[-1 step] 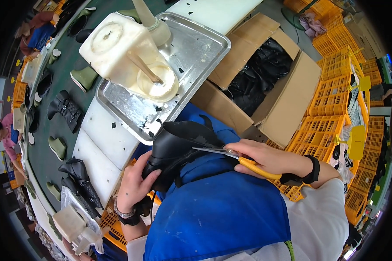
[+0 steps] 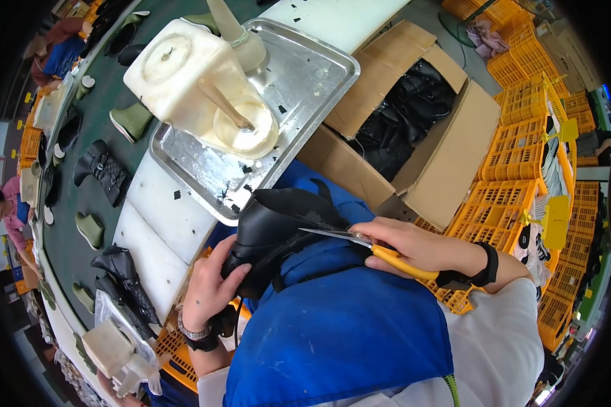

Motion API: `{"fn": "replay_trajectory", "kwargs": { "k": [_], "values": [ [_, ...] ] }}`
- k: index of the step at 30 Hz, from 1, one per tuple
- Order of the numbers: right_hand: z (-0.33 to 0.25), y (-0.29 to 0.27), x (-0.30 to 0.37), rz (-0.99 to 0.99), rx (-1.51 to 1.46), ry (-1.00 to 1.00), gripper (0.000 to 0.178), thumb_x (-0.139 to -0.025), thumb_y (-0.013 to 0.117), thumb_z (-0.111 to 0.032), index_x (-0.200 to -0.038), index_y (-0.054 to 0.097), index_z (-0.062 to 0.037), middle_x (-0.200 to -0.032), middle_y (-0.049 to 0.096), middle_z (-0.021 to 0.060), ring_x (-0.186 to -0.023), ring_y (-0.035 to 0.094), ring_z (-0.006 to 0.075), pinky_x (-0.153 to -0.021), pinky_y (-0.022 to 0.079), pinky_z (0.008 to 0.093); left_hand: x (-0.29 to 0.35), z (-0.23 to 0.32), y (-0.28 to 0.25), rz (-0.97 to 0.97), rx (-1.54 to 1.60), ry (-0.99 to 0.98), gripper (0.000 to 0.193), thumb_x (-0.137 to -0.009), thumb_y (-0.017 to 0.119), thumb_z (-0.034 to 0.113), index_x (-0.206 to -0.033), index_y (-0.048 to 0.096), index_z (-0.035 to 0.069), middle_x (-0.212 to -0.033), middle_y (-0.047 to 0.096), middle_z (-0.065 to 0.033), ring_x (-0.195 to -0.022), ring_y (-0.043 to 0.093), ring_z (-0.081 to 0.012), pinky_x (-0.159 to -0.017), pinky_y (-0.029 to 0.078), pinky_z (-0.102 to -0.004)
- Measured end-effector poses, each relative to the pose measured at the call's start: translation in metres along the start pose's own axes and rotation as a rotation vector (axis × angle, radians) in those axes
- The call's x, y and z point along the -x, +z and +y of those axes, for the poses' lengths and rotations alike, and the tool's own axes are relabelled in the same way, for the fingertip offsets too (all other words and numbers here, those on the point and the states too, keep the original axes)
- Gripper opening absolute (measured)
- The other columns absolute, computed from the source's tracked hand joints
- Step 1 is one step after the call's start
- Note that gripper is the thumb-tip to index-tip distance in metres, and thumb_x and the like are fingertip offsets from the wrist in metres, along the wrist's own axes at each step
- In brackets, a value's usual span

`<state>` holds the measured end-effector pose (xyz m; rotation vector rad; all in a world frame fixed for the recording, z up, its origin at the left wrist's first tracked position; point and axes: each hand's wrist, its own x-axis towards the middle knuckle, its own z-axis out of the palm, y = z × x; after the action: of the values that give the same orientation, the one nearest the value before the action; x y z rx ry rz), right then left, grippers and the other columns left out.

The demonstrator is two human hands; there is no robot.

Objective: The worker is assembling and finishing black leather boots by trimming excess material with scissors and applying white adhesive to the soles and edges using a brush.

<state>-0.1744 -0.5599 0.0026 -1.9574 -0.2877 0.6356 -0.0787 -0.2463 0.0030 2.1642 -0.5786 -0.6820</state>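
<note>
A black boot rests over my lap, on blue cloth. My left hand grips it at its left end, thumb and fingers pressed on the black material. In my right hand is a pair of scissors with yellow handles. Their blades point left and lie over the boot's right part; whether they touch it I cannot tell. My blue apron spreads below the boot.
Ahead, a metal tray holds a whitish glue container with a brush. An open cardboard box of black boots stands to its right. Orange crates line the right side. A green conveyor carries footwear at left.
</note>
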Motion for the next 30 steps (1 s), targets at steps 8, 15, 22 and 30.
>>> {"fn": "replay_trajectory", "kwargs": {
  "k": [8,15,22,30],
  "values": [
    [-0.002,0.004,-0.002,0.054,-0.118,-0.015,0.035,-0.086,0.056,-0.027,-0.11,0.046,-0.0035,-0.08,0.053,0.0113,-0.067,0.051,0.021,-0.061,0.041,0.0314,0.001,-0.001,0.0,0.005,0.03,-0.01,0.042,-0.077,0.062,0.01,-0.116,0.047,0.002,-0.075,0.06,-0.0157,-0.064,0.061,-0.0275,-0.06,0.046,-0.0299],
    [-0.009,-0.003,0.001,0.083,0.066,0.063,0.034,-0.083,0.061,-0.029,-0.106,0.05,-0.0056,-0.074,0.052,0.0085,-0.062,0.049,0.0195,-0.058,0.04,0.0307,0.003,-0.003,0.001,0.01,0.034,0.01,0.042,-0.077,0.062,0.009,-0.116,0.048,0.002,-0.076,0.061,-0.0154,-0.065,0.061,-0.0272,-0.06,0.045,-0.0296],
    [0.001,0.006,0.001,0.162,0.001,-0.038,0.035,-0.082,0.062,-0.028,-0.108,0.05,-0.0068,-0.074,0.052,0.0079,-0.061,0.047,0.0183,-0.055,0.038,0.0296,0.003,-0.003,0.002,0.015,0.028,0.015,0.042,-0.077,0.062,0.009,-0.116,0.048,0.002,-0.076,0.061,-0.0155,-0.065,0.061,-0.0273,-0.06,0.045,-0.0296],
    [-0.006,0.002,-0.001,0.089,-0.094,0.035,0.029,-0.081,0.064,-0.024,-0.099,0.054,-0.0036,-0.062,0.048,0.0074,-0.053,0.043,0.0157,-0.051,0.038,0.026,0.004,-0.005,0.002,0.019,0.039,0.01,0.043,-0.077,0.062,0.009,-0.116,0.047,0.002,-0.076,0.061,-0.0156,-0.065,0.061,-0.027,-0.059,0.045,-0.0293]
  ]
}}
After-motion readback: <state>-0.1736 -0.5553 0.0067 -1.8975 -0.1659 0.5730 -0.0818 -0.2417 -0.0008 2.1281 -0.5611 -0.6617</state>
